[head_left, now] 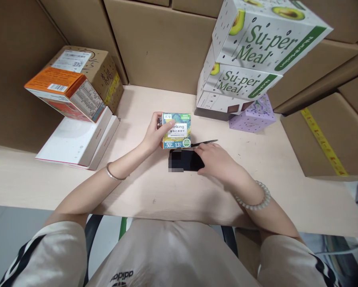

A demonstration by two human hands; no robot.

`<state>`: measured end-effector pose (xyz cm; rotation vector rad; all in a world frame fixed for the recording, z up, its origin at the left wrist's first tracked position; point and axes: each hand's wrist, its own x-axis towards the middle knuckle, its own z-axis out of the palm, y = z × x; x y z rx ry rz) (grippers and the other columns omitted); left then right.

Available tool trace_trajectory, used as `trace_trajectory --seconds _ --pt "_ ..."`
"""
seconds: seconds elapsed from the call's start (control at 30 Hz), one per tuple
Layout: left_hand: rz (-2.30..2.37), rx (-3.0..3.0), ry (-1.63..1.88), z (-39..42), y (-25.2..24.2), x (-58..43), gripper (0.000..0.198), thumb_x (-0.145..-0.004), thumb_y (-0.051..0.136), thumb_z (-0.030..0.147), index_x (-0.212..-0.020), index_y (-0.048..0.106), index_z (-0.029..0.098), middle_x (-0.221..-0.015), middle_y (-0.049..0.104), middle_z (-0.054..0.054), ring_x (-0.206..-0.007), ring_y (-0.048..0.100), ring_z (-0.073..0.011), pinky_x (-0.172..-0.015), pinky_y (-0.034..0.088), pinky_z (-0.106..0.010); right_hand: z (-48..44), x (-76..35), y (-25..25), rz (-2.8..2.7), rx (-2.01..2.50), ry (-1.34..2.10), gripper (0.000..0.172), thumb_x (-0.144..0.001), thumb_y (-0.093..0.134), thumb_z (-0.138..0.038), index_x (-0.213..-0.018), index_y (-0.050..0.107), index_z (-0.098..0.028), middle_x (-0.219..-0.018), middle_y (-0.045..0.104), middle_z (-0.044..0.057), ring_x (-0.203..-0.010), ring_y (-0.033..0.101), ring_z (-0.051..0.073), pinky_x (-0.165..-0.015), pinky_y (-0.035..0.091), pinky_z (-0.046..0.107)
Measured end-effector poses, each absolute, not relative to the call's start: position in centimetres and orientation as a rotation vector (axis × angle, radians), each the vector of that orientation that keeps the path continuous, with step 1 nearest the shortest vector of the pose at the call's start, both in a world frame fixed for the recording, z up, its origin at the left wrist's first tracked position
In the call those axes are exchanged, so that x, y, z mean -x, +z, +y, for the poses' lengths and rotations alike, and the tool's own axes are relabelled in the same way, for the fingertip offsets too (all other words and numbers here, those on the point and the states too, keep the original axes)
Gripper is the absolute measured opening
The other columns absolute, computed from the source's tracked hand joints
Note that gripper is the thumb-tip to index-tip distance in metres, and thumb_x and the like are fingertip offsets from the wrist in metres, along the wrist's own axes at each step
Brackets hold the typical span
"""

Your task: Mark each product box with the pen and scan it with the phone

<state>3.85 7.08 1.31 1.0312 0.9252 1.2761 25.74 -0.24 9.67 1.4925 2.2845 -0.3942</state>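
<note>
My left hand point(155, 133) grips a small colourful carton point(177, 130) by its left side and holds it upright on the pale table point(143, 187). My right hand point(217, 161) rests on a black phone-like object point(184, 160) lying flat just below the carton. A thin dark blade or pen point(205, 142) pokes out past the right hand's fingers, which are curled around it. Both wrists wear bracelets.
At the back right stands a stack of white "Su-per Meal" boxes point(241, 79) on a lilac box point(253, 117). At the left, an orange box point(67, 93) and a brown box point(98, 71) sit above a white box point(77, 141). Cardboard cartons point(161, 44) wall the table.
</note>
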Motion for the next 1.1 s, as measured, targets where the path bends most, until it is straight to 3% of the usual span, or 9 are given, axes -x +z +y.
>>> trace_trajectory --seconds 0.1,0.23,0.33,0.43,0.57,0.7,0.83,0.93,1.1 --pt "0.929 -1.026 1.293 7.3 1.1 -3.8 0.067 -0.071 0.099 0.063 -0.103 0.053 0.026 -0.097 0.071 0.000 -0.087 0.075 -0.0195 -0.077 0.063 -0.035 0.3 -26.4 8.6 2.372 -1.488 -0.545 0.052 -0.079 0.089 -0.013 -0.128 0.073 -0.012 -0.133 0.073 0.019 -0.126 0.073 0.038 -0.108 0.059 0.046" --pt "0.917 -1.094 1.349 7.9 0.7 -3.1 0.065 -0.072 0.099 0.062 -0.107 0.057 0.027 -0.100 0.069 0.000 -0.086 0.073 -0.0175 -0.076 0.061 -0.032 0.7 -26.6 7.6 2.483 -1.478 -0.682 0.055 -0.069 0.090 -0.016 -0.119 0.066 -0.014 -0.131 0.067 0.020 -0.120 0.070 0.039 -0.101 0.061 0.047" --pt "0.898 -1.127 1.408 8.6 0.1 -2.4 0.066 -0.072 0.099 0.066 -0.110 0.060 0.028 -0.101 0.068 0.000 -0.085 0.071 -0.0173 -0.075 0.061 -0.031 0.6 -26.5 7.6 2.526 -1.456 -0.785 0.061 -0.068 0.089 -0.017 -0.121 0.060 -0.017 -0.131 0.065 0.018 -0.107 0.071 0.034 -0.091 0.062 0.046" --pt "0.904 -1.136 1.489 9.4 -0.7 -1.9 0.069 -0.070 0.099 0.070 -0.110 0.061 0.029 -0.099 0.067 0.000 -0.084 0.070 -0.0167 -0.074 0.060 -0.030 0.3 -26.7 8.6 2.620 -1.420 -0.820 0.060 -0.070 0.085 -0.015 -0.125 0.060 -0.017 -0.129 0.067 0.015 -0.107 0.071 0.033 -0.089 0.060 0.044" --pt "0.936 -1.150 1.589 10.3 -1.6 -1.4 0.068 -0.071 0.098 0.074 -0.109 0.064 0.029 -0.101 0.068 0.000 -0.087 0.072 -0.0176 -0.075 0.060 -0.030 -0.2 -27.6 10.6 2.769 -1.361 -0.686 0.067 -0.073 0.080 -0.018 -0.138 0.061 -0.016 -0.127 0.069 0.013 -0.106 0.073 0.032 -0.083 0.058 0.040" --pt "0.923 -1.147 1.622 10.7 -2.2 -1.1 0.065 -0.075 0.095 0.075 -0.112 0.064 0.031 -0.104 0.068 -0.001 -0.091 0.073 -0.0199 -0.080 0.061 -0.033 -0.4 -28.4 11.9 2.908 -1.367 -0.455 0.086 -0.076 0.079 -0.027 -0.158 0.055 -0.026 -0.122 0.070 0.008 -0.094 0.073 0.029 -0.074 0.054 0.036" --pt "0.946 -1.165 1.662 10.6 -2.1 -1.3 0.068 -0.074 0.095 0.077 -0.114 0.066 0.031 -0.102 0.068 -0.002 -0.094 0.072 -0.0219 -0.082 0.061 -0.035 -0.4 -28.1 11.6 3.017 -1.552 -0.297 0.091 -0.076 0.079 -0.036 -0.162 0.053 -0.028 -0.120 0.070 0.007 -0.096 0.073 0.030 -0.067 0.054 0.035" --pt "0.963 -1.187 1.659 10.3 -1.9 -1.4 0.066 -0.078 0.094 0.074 -0.117 0.066 0.030 -0.101 0.068 -0.003 -0.098 0.070 -0.0245 -0.089 0.061 -0.039 -0.8 -27.5 11.0 3.125 -1.673 -0.216 0.090 -0.078 0.077 -0.040 -0.163 0.051 -0.028 -0.125 0.070 0.008 -0.103 0.072 0.032 -0.067 0.059 0.038" --pt "0.993 -1.144 1.592 10.7 -2.3 -1.1 0.050 -0.083 0.092 0.062 -0.117 0.065 0.036 -0.107 0.069 -0.001 -0.096 0.070 -0.0242 -0.088 0.062 -0.039 -2.1 -26.5 10.9 3.161 -1.843 -0.131 0.087 -0.079 0.076 -0.042 -0.160 0.050 -0.026 -0.127 0.070 0.011 -0.112 0.067 0.035 -0.078 0.067 0.046"
